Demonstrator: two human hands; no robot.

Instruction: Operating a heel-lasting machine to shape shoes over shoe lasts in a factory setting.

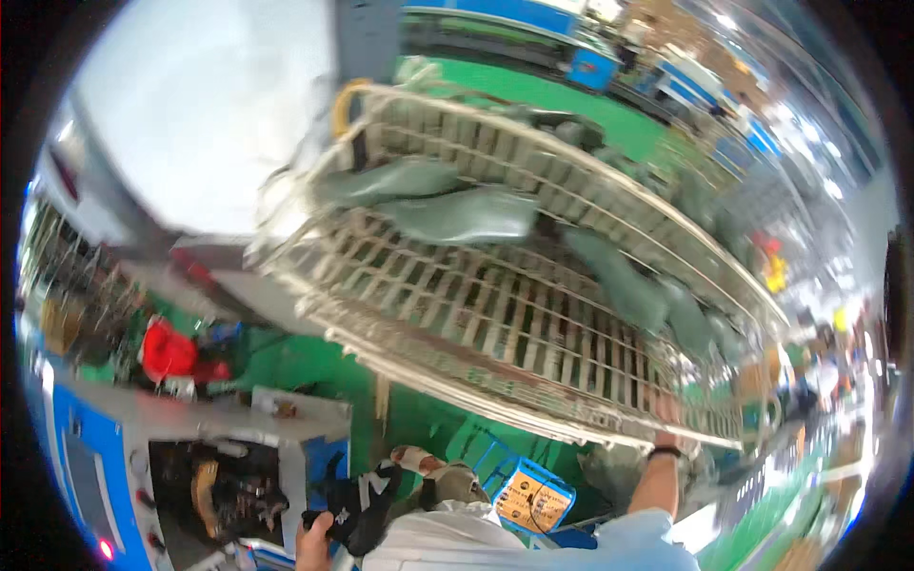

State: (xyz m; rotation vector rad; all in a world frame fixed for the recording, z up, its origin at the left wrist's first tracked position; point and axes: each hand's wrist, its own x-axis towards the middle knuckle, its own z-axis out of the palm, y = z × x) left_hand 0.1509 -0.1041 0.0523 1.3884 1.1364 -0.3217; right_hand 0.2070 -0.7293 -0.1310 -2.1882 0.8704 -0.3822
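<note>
A cream wire rack point(447, 357) fills the middle of the head view, tilted across it. Several dark green, glossy foot-shaped shoe lasts point(466, 217) lie in it, along its far side. My right hand point(668, 417), with a black band at the wrist, reaches to the rack's near rim toward the right end. Its fingers are smeared by motion, so their grip is unclear. At the lower edge my left hand point(316, 541) is closed around part of a black fabric piece point(357, 504) with a small white mark.
A blue and grey machine point(90, 457) stands at lower left. Beyond it lies a red object point(169, 352). Below the rack, a blue crate point(533, 495) holds a tan carton. A large white panel point(205, 105) rises at upper left. Green floor point(476, 81) and blue machines lie beyond the rack.
</note>
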